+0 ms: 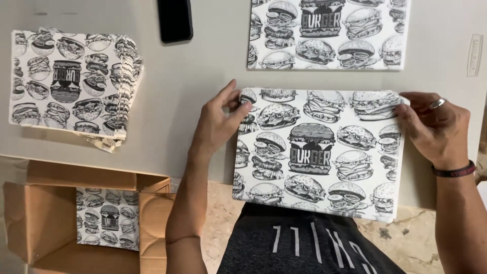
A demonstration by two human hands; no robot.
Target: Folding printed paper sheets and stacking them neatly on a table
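A stack of white paper sheets printed with black-and-white burger drawings (317, 152) lies on the grey table (198, 71) right in front of me, its near edge hanging over the table's edge. My left hand (218, 119) pinches the stack's upper left corner. My right hand (433, 127), with a ring and a dark wristband, grips the upper right corner.
A second burger-print sheet (327, 33) lies beyond the stack. A thick, slightly fanned pile of the same sheets (73, 83) sits at the left. A black phone (174, 20) lies at the far edge. An open cardboard box (50, 223) on the floor holds more sheets (106, 218).
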